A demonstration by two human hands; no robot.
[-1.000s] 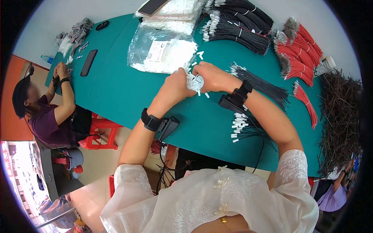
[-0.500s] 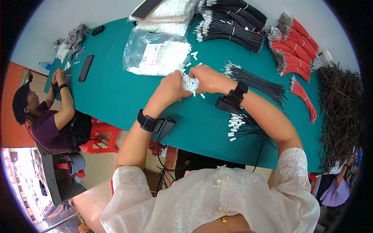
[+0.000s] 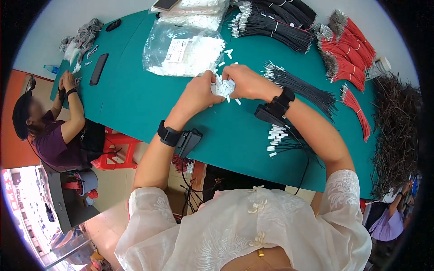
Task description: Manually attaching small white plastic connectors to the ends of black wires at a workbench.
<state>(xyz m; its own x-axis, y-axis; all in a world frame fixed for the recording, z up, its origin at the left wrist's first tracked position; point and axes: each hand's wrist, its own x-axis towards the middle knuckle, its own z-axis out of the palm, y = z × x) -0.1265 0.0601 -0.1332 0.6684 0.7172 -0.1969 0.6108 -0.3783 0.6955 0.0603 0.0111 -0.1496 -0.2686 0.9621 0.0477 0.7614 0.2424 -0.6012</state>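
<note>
Between my two hands is a heap of small white plastic connector housings (image 3: 223, 88), low over the green table. My left hand (image 3: 200, 93) curls round the heap's left side, its thumb toward me. My right hand (image 3: 247, 83) closes on it from the right with bent fingers; some fingertips are hidden behind the pieces. A few loose housings lie just beyond and below my hands. Right behind them rests an open clear plastic bag (image 3: 199, 56) full of the same white pieces, with a white label.
Black wires (image 3: 300, 86) with pale ends lie to the right; another bunch with white connectors (image 3: 276, 137) is near my right forearm. Tied black bundles (image 3: 275, 29), red bundles (image 3: 348, 58) and a dark wire heap (image 3: 395, 131) stand farther off. A co-worker (image 3: 54, 126) sits at the left.
The heap of white housings looks more spread out toward my right hand, and my right hand has shifted slightly right. The whole view has moved a little, so the bag sits higher.
</note>
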